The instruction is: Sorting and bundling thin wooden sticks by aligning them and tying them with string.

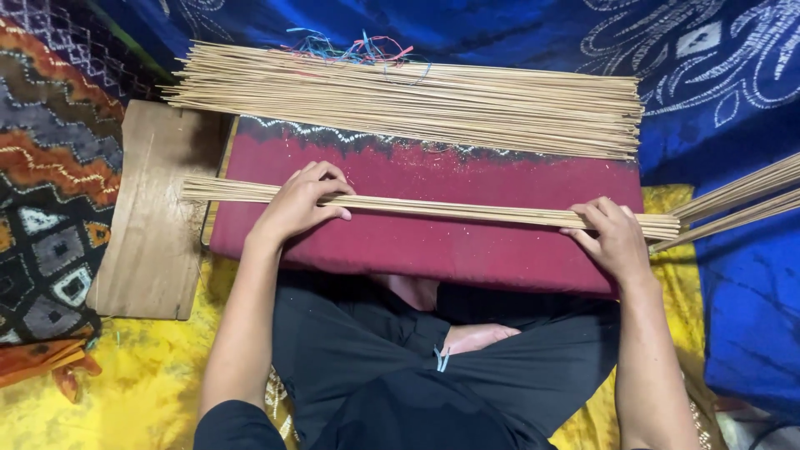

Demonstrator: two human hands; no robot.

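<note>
Maroon cushion (467,242), centre. Large stick pile (400,100), 12 o'clock. Small bundle of thin bamboo sticks (450,208) lies across cushion, 9 to 3 o'clock. Left hand (300,202) curled over it; right hand (615,237) fingers pressing its end. Best kept level, ends aligned, pressure even.

Beyond my work, a large stack of thin sticks (400,100) lies along the far edge of the maroon cushion (433,250). Tangled coloured threads (354,50) rest behind it. A wooden board (154,212) sits at the cushion's left edge. Blue patterned cloth (717,83) lies beyond.
</note>
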